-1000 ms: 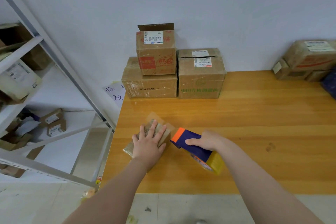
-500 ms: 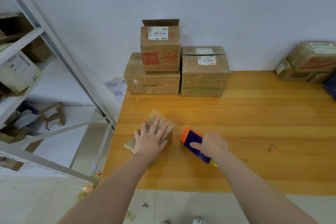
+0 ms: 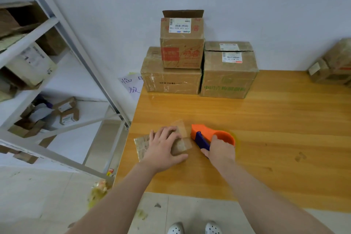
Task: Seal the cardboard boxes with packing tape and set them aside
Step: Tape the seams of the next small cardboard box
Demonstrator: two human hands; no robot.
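A small cardboard box lies flat near the front left corner of the worktop. The left hand rests on it with its fingers straight and spread and the thumb along the near edge, covering most of the lid. Just to the box's right, the right hand is curled round the handle of an orange and purple tape dispenser, whose nose points at the box. A translucent strip of tape shows between the box and the dispenser's nose; I cannot tell where it ends.

At the back of the worktop, against the wall, stand three larger boxes. A low box carries a smaller open-topped box with one flap upright, and a third box stands touching them on the right. They are well apart from the hands. More boxes sit at the far right edge, partly cut off.

A paper note with handwritten characters hangs on the wall beside the worktop's back left corner. Metal shelving fills the left side, and its shelves hold assorted cartons and parcels. On the floor below, the toes of two white shoes show at the worktop's near edge, and some yellowish scrap lies by the front left corner.
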